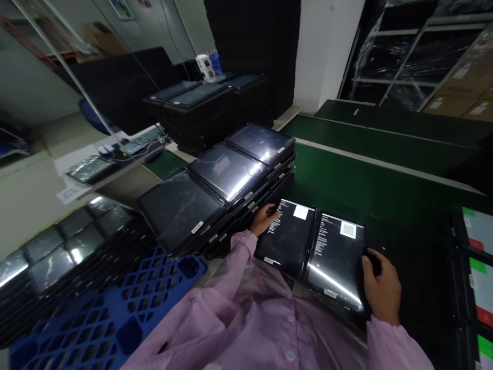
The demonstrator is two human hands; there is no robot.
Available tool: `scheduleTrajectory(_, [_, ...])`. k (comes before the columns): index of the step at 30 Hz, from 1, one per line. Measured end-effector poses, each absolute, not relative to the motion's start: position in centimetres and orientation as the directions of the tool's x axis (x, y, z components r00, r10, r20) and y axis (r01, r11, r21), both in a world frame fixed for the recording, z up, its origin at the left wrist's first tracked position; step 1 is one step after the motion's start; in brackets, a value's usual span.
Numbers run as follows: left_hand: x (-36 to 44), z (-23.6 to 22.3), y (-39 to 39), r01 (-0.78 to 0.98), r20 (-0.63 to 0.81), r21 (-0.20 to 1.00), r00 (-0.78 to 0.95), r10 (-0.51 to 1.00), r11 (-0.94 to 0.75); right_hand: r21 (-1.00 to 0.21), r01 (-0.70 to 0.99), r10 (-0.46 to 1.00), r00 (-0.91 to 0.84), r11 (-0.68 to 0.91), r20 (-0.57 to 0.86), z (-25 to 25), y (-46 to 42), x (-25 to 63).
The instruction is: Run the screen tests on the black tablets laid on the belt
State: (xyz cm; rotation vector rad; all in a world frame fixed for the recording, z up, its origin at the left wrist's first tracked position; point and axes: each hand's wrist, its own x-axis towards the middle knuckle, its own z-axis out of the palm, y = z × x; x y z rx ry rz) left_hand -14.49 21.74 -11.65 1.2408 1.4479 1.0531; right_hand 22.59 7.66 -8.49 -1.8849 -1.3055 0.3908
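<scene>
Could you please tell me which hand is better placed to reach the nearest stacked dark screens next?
Probably the left hand: it is close beside the stacked dark screens, whereas the right hand is across the two lit screens from them.

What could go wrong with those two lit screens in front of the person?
The left hand and right hand are at the outer edges of the left screen and right screen, so the pair might slip apart or knock together if lifted like that. The left sleeve is close to the stack of dark screens, so an elbow could perhaps bump it.
</scene>
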Motion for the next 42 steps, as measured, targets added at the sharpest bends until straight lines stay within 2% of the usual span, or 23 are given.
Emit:
scheduleTrajectory(9, [-13.7, -9.5, 23.9, 0.36, -0.115, 0.921, -0.123, 0.986, 0.152, -0.766, 0.624, 0.9, 0.408, -0.154, 0.151, -8.0, 11.6, 24.3])
scheduleTrajectory(18, [-13.1, -9.7, 24.2, 0.425, -0.124, 0.884, -0.184, 0.975, 0.193, -0.781, 0.618, 0.868, 0.433, -0.091, 0.242, -8.8, 14.4, 23.6])
scheduleTrajectory(24, [-13.6, -10.0, 23.9, 0.392, -0.116, 0.905, -0.142, 0.983, 0.163, -0.779, 0.623, 0.864, 0.43, -0.075, 0.261, -8.8, 14.1, 23.6])
scheduleTrajectory(32, [-14.8, -11.2, 21.6, 0.286, -0.011, 0.957, -0.136, 0.991, 0.05, -0.759, 0.65, 0.873, 0.394, -0.045, 0.286, -9.2, 13.8, 24.0])
scheduleTrajectory(42, [-14.9, -11.8, 21.5, 0.281, 0.011, 0.959, -0.124, 0.992, 0.025, -0.721, 0.691, 0.857, 0.396, -0.043, 0.329, -8.9, 13.9, 23.2])
